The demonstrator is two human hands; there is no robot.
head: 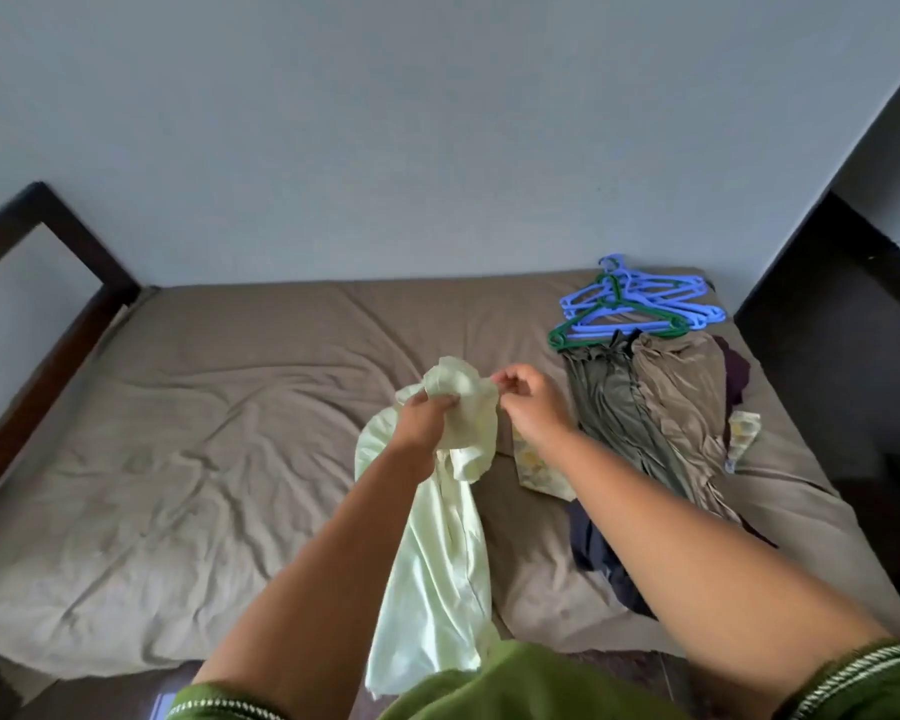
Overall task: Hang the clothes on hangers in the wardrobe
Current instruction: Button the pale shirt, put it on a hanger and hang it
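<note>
Head cam: left hand (427, 418) grips the bunched pale green garment (437, 537) above the bed (178, 433), right hand (531, 402) pinches its edge. Hangers (640, 309) lie well apart; guessing the slippery fabric could slide off once hung

Left hand (423, 419) grips pale green garment (437, 553); right hand (528, 402) pinches its edge above bed (204, 433).

Both bare forearms reach forward toward 12 o'clock, converging. The left hand (424, 418) has its fingers curled, gripping a cloth (437, 537). The right hand (528, 402), at its 3 o'clock, pinches the cloth's edge with thumb and fingertips.
</note>
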